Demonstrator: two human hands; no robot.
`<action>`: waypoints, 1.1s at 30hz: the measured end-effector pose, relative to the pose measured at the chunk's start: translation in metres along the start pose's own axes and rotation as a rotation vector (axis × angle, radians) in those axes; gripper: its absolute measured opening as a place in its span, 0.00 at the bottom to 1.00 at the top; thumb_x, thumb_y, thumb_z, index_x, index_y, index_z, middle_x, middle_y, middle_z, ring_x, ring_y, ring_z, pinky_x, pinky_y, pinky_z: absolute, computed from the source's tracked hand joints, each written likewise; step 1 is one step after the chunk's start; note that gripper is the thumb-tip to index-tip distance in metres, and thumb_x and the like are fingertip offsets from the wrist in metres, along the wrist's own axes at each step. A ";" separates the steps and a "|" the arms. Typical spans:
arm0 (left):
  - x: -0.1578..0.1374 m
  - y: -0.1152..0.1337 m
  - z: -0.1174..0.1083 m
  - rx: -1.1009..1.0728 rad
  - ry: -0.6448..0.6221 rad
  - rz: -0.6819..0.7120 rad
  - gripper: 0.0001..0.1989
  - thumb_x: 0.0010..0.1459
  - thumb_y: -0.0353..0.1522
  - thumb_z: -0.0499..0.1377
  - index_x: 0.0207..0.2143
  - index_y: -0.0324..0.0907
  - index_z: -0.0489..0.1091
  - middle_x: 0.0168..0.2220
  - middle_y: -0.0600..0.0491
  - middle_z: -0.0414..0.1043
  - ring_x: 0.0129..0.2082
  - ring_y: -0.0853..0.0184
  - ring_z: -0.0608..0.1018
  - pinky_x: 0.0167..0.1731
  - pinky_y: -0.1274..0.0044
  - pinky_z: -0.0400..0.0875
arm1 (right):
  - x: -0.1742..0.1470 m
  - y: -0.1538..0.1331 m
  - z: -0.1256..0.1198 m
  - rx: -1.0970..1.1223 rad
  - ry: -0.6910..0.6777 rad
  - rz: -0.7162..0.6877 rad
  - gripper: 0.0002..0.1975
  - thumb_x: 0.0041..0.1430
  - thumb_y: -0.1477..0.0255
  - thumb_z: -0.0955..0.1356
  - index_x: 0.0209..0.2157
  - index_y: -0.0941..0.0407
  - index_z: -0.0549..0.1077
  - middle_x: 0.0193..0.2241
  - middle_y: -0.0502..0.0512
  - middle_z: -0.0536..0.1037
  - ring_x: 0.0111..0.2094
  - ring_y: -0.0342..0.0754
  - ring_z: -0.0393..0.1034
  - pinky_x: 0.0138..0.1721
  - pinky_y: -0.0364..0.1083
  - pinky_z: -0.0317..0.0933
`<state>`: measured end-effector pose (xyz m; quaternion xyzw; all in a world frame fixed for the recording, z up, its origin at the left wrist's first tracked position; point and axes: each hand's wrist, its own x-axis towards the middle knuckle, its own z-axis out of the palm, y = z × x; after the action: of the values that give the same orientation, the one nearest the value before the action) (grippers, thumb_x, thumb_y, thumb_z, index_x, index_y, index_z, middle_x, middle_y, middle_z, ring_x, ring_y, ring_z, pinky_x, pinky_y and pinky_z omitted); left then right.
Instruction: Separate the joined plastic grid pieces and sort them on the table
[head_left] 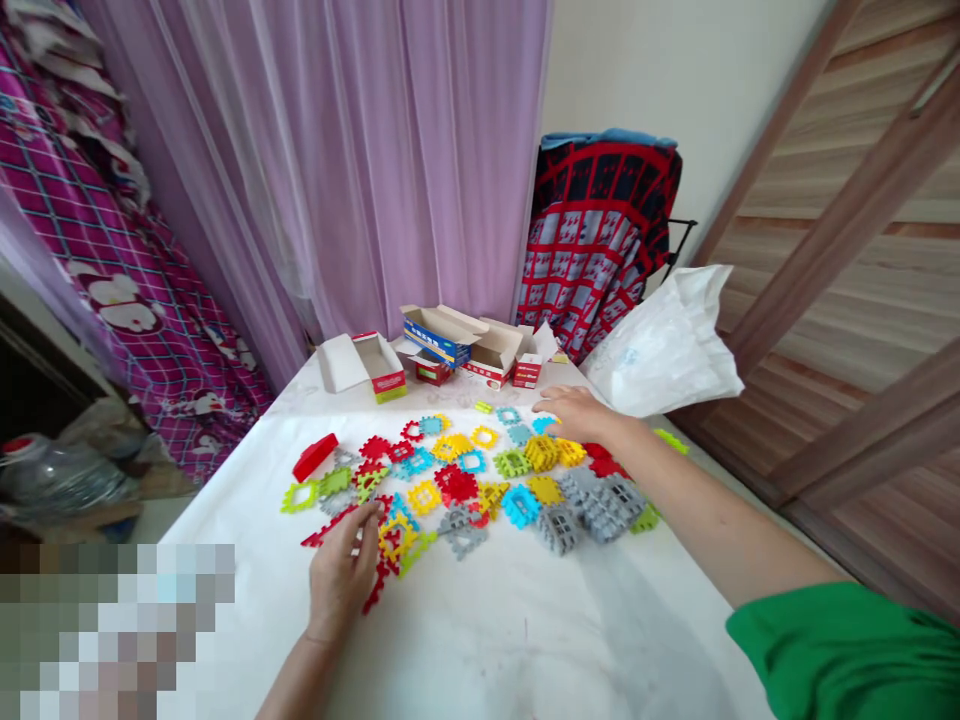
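Observation:
Interlocking plastic building pieces with notched edges are spread across the white-covered table. My left hand [345, 572] is at the near left of the spread, fingers loosely curled and thumb apart, beside a long red piece [328, 528] and a yellow piece [397, 540]; nothing shows in its grasp. My right hand [576, 412] reaches to the far right side, palm down with fingers stretched out. Under its fingers lies a light blue piece [544, 425]; whether they touch is unclear. Stacked yellow pieces [541, 453] and stacked grey pieces [611, 505] are near my right forearm.
Along the back edge stand an open red-and-white box [386, 368], a blue box [435, 337] and other small cartons. A white plastic bag [664, 345] stands at the back right. Purple curtains [360, 170] hang behind the table, and a wooden wardrobe [847, 250] is on the right.

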<state>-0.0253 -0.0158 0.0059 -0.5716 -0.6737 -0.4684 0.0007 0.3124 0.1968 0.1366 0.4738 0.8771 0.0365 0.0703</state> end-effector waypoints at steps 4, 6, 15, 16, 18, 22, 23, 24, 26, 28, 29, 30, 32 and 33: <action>0.008 -0.018 0.001 0.023 0.078 -0.062 0.14 0.59 0.41 0.52 0.39 0.45 0.74 0.36 0.51 0.80 0.34 0.65 0.81 0.35 0.75 0.75 | 0.030 -0.062 0.008 0.088 0.012 -0.126 0.18 0.58 0.70 0.65 0.50 0.50 0.74 0.53 0.56 0.74 0.55 0.54 0.65 0.54 0.51 0.56; 0.006 -0.027 0.003 -0.013 0.100 -0.108 0.15 0.59 0.41 0.52 0.40 0.45 0.74 0.36 0.51 0.80 0.35 0.64 0.81 0.37 0.75 0.75 | 0.046 -0.096 0.016 0.124 0.017 -0.161 0.16 0.59 0.69 0.64 0.48 0.51 0.76 0.49 0.55 0.77 0.52 0.53 0.68 0.52 0.49 0.58; 0.006 -0.039 0.011 -0.187 0.119 -0.153 0.14 0.59 0.40 0.54 0.41 0.43 0.73 0.36 0.50 0.80 0.37 0.64 0.81 0.41 0.73 0.75 | 0.104 -0.204 0.052 0.274 0.083 -0.350 0.19 0.55 0.69 0.67 0.49 0.50 0.73 0.51 0.55 0.74 0.54 0.53 0.64 0.53 0.51 0.56; 0.007 -0.039 0.011 -0.199 0.122 -0.161 0.14 0.59 0.40 0.54 0.41 0.43 0.73 0.36 0.50 0.80 0.37 0.64 0.81 0.41 0.72 0.75 | 0.107 -0.208 0.053 0.274 0.071 -0.349 0.18 0.55 0.69 0.67 0.49 0.50 0.73 0.51 0.54 0.74 0.54 0.53 0.64 0.53 0.51 0.56; 0.008 -0.039 0.012 -0.221 0.119 -0.180 0.14 0.59 0.40 0.53 0.41 0.43 0.73 0.36 0.49 0.80 0.36 0.64 0.81 0.41 0.72 0.75 | 0.113 -0.212 0.055 0.273 0.056 -0.334 0.15 0.57 0.69 0.65 0.47 0.49 0.75 0.49 0.53 0.75 0.54 0.52 0.64 0.52 0.51 0.56; 0.009 -0.040 0.015 -0.258 0.112 -0.214 0.14 0.60 0.40 0.53 0.42 0.43 0.73 0.37 0.49 0.80 0.37 0.63 0.81 0.41 0.71 0.75 | 0.118 -0.209 0.049 0.289 0.081 -0.294 0.14 0.63 0.69 0.61 0.45 0.50 0.76 0.46 0.54 0.78 0.49 0.51 0.68 0.50 0.48 0.57; 0.009 -0.040 0.015 -0.264 0.114 -0.217 0.14 0.59 0.40 0.53 0.42 0.43 0.73 0.37 0.49 0.80 0.37 0.63 0.81 0.41 0.71 0.75 | 0.117 -0.207 0.047 0.324 0.099 -0.265 0.14 0.63 0.69 0.61 0.45 0.50 0.76 0.44 0.54 0.78 0.48 0.51 0.68 0.48 0.47 0.58; 0.009 -0.040 0.015 -0.267 0.116 -0.220 0.15 0.59 0.41 0.54 0.41 0.43 0.73 0.37 0.49 0.80 0.37 0.64 0.81 0.41 0.72 0.75 | 0.116 -0.204 0.044 0.383 0.118 -0.234 0.14 0.63 0.69 0.61 0.45 0.51 0.76 0.43 0.54 0.78 0.45 0.50 0.69 0.46 0.46 0.59; 0.010 -0.038 0.015 -0.267 0.118 -0.226 0.15 0.58 0.41 0.54 0.41 0.43 0.73 0.37 0.49 0.79 0.37 0.64 0.81 0.39 0.73 0.75 | 0.110 -0.199 0.041 0.574 0.134 -0.182 0.14 0.61 0.71 0.63 0.46 0.53 0.75 0.34 0.52 0.78 0.37 0.47 0.70 0.39 0.43 0.60; 0.010 -0.033 0.014 -0.266 0.113 -0.231 0.16 0.58 0.42 0.55 0.41 0.43 0.73 0.37 0.49 0.79 0.35 0.64 0.80 0.37 0.74 0.75 | 0.101 -0.195 0.040 0.785 0.076 -0.208 0.15 0.58 0.73 0.64 0.46 0.55 0.75 0.24 0.46 0.73 0.27 0.42 0.65 0.31 0.41 0.58; 0.010 -0.031 0.013 -0.268 0.102 -0.234 0.16 0.58 0.43 0.55 0.42 0.42 0.73 0.36 0.49 0.79 0.34 0.65 0.80 0.35 0.74 0.75 | 0.094 -0.195 0.040 0.870 0.030 -0.254 0.15 0.57 0.73 0.65 0.45 0.56 0.75 0.21 0.44 0.69 0.23 0.41 0.61 0.28 0.40 0.55; 0.009 -0.028 0.013 -0.274 0.079 -0.240 0.17 0.57 0.43 0.55 0.42 0.42 0.73 0.36 0.49 0.79 0.33 0.65 0.80 0.34 0.75 0.75 | 0.087 -0.196 0.040 0.936 -0.011 -0.306 0.14 0.57 0.74 0.65 0.44 0.57 0.75 0.19 0.42 0.66 0.21 0.39 0.58 0.26 0.39 0.53; 0.008 -0.024 0.013 -0.307 -0.014 -0.255 0.18 0.57 0.44 0.55 0.43 0.42 0.73 0.34 0.51 0.79 0.28 0.67 0.79 0.30 0.76 0.74 | 0.072 -0.201 0.042 1.010 -0.055 -0.392 0.13 0.56 0.73 0.65 0.42 0.57 0.77 0.17 0.41 0.62 0.20 0.38 0.55 0.24 0.38 0.51; 0.007 -0.023 0.014 -0.334 -0.070 -0.265 0.19 0.56 0.45 0.56 0.42 0.43 0.73 0.33 0.51 0.79 0.26 0.67 0.78 0.28 0.77 0.73 | 0.065 -0.205 0.042 1.027 -0.061 -0.416 0.13 0.56 0.73 0.66 0.42 0.56 0.77 0.18 0.41 0.62 0.21 0.38 0.56 0.24 0.38 0.51</action>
<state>-0.0382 0.0005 -0.0129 -0.4863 -0.6556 -0.5494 -0.1789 0.1147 0.1385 0.0625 0.2647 0.8550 -0.4240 -0.1387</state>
